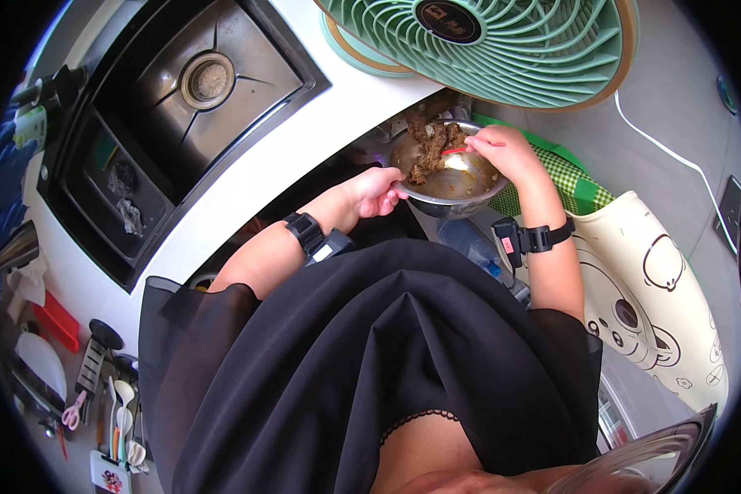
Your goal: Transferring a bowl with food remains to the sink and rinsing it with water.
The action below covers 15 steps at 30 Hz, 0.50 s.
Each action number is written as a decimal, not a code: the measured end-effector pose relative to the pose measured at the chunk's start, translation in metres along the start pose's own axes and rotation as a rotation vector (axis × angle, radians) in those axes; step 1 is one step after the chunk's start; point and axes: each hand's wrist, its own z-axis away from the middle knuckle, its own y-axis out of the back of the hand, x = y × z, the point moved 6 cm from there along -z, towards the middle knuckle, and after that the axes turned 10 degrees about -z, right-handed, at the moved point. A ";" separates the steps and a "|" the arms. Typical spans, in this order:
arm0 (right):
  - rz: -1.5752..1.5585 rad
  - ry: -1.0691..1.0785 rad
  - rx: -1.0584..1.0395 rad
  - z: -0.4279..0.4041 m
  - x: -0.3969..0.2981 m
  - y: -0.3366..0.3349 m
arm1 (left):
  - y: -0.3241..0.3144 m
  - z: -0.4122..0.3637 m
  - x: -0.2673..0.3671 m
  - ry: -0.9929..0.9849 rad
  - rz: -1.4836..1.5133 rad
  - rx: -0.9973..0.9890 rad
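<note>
A stainless steel bowl (454, 186) is held out beyond the counter's front edge, smeared inside with brown residue. My left hand (380, 191) grips its near left rim, thumb on top. Clumped brown food scraps (433, 147) lie at the bowl's far left side and reach over the rim. In my right hand (507, 151) is a thin red utensil (454, 150), pinched between thumb and fingers, its tip at the scraps. I cannot tell its full shape. Below the far rim, more brown matter (431, 106) and clear plastic show, partly hidden by the bowl.
A green fan (494, 55) overhangs the counter's end (290, 133), close beyond my hands. The black sink (259, 49) is at left. To the right are a green checked bag (556, 170) and a cream cartoon-printed cover (673, 309). A white cord (673, 146) runs along the tiles.
</note>
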 end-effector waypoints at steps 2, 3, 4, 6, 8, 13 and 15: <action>-0.045 -0.011 0.006 -0.001 -0.005 0.000 | -0.002 0.000 0.001 0.002 -0.002 0.019; -0.090 -0.024 0.017 -0.001 -0.006 0.001 | -0.003 -0.001 0.001 0.004 -0.009 0.037; -0.091 -0.025 0.017 -0.001 -0.001 0.000 | -0.003 -0.002 0.001 0.006 -0.010 0.037; -0.285 -0.074 0.082 -0.003 0.012 0.001 | -0.003 -0.005 0.002 0.013 -0.006 0.034; -0.306 -0.056 0.098 -0.002 0.011 0.005 | -0.004 -0.007 0.002 0.019 -0.016 0.041; -0.409 0.011 0.167 0.004 0.008 0.017 | -0.006 -0.011 0.000 0.012 -0.023 0.040; -0.445 -0.055 0.134 0.008 0.008 0.020 | -0.007 -0.009 0.000 0.010 -0.025 0.064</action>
